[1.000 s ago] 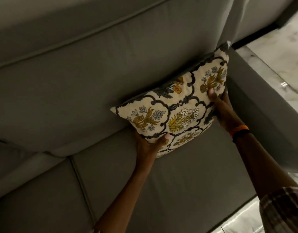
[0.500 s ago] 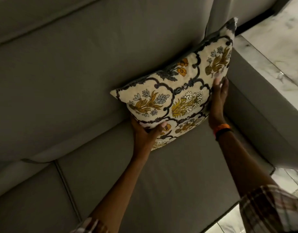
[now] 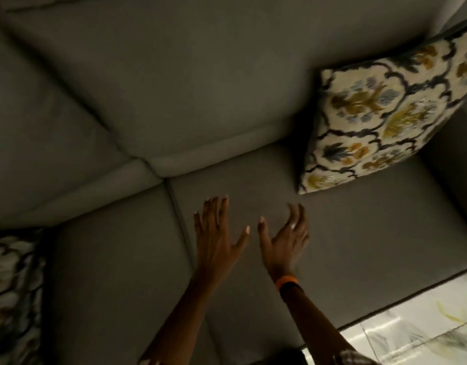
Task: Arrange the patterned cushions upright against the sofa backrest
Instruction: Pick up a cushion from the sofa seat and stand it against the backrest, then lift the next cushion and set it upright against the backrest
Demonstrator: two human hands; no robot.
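Observation:
A cream cushion with dark scrollwork and yellow and blue flowers leans upright against the grey sofa backrest at the right end of the sofa. My left hand and my right hand hover side by side over the seat, well short of that cushion, fingers spread and holding nothing. A second patterned cushion lies at the left edge, blurred and partly cut off by the frame.
The grey seat has a seam running under my left hand. The sofa's armrest rises to the right of the upright cushion. Pale marble floor shows at the bottom right.
Both hands have let go of the cream cushion and pulled back over the seat. The view has swung left, bringing the second cushion into sight.

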